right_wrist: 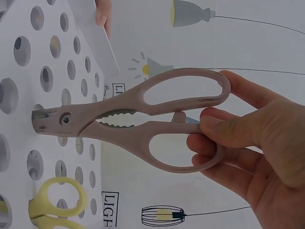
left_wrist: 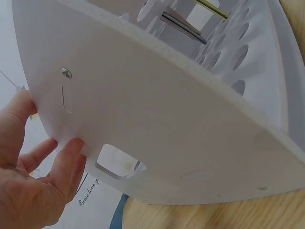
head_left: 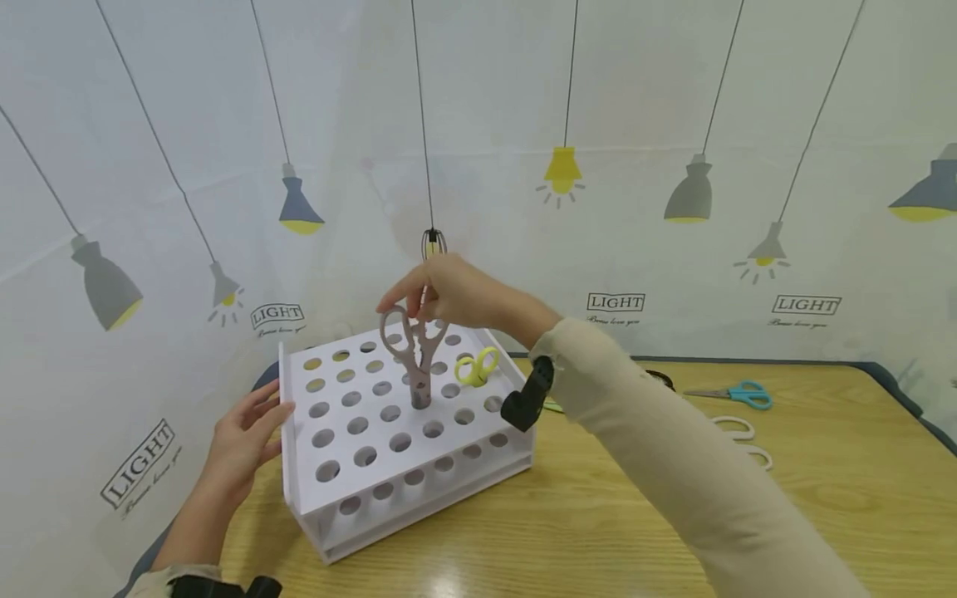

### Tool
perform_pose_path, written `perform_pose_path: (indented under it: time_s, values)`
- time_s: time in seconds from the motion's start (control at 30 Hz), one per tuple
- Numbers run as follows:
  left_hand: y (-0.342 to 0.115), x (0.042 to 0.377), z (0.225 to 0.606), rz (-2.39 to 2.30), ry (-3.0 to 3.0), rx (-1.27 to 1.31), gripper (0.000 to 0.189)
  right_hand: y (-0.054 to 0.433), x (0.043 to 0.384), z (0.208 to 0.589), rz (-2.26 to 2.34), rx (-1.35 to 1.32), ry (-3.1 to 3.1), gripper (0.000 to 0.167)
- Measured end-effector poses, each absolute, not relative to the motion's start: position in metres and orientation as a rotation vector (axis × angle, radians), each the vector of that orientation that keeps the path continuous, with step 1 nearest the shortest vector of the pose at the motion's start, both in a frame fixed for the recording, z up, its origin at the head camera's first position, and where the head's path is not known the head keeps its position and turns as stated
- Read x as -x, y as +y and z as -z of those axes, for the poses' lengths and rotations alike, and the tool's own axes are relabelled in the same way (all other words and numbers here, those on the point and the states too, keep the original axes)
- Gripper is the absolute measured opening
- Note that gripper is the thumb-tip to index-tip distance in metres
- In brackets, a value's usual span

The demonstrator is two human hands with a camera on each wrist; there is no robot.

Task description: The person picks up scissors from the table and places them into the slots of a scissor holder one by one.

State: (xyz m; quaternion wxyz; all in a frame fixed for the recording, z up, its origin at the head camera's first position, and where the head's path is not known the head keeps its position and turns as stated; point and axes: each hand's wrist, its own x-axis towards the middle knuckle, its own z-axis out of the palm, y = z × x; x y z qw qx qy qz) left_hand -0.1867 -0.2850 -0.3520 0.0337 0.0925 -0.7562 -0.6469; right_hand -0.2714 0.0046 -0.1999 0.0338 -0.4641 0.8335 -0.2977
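Observation:
My right hand (head_left: 456, 286) grips the greyish-pink handles of kitchen scissors (right_wrist: 119, 98), fingers and thumb at the loops. The scissors stand upright, blades down in a hole of a white rack (head_left: 340, 490); the blades (left_wrist: 183, 27) show beneath its perforated top in the left wrist view. Small yellow scissors (head_left: 477, 367) sit in another hole, to the right, with only their handles above the board. My left hand (head_left: 242, 444) touches the rack's left side panel (left_wrist: 133, 100) with its fingertips and thumb, fingers slightly bent.
On the wooden table (head_left: 613, 507), right of the rack, lie blue-handled scissors (head_left: 743, 394) and white-handled scissors (head_left: 736, 428), partly behind my right sleeve. A dark object (head_left: 660, 379) shows just past the sleeve. Behind stands a curtain (head_left: 493, 191) printed with lamps.

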Motion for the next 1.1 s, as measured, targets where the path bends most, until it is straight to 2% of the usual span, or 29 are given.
perform_pose_path:
  time_s: [0.37, 0.6, 0.8, 1.1]
  values:
    - [-0.287, 0.188, 0.352, 2.003, -2.302, -0.283, 0.072, -0.007, 0.268, 0.208, 0.791, 1.512, 2.596, 0.043]
    - [-0.288, 0.190, 0.350, 2.004, -2.295, -0.285, 0.072, -0.007, 0.268, 0.214, 0.772, 1.590, 2.603, 0.038]
    - [-0.286, 0.191, 0.350, 2.043, -2.260, -0.271, 0.071, -0.004, 0.268, 0.218, 0.786, 1.543, 2.634, 0.037]
    - [-0.286, 0.189, 0.354, 2.068, -2.262, -0.294, 0.072, 0.003, 0.272, 0.230, 1.116, 1.524, 2.395, 0.038]
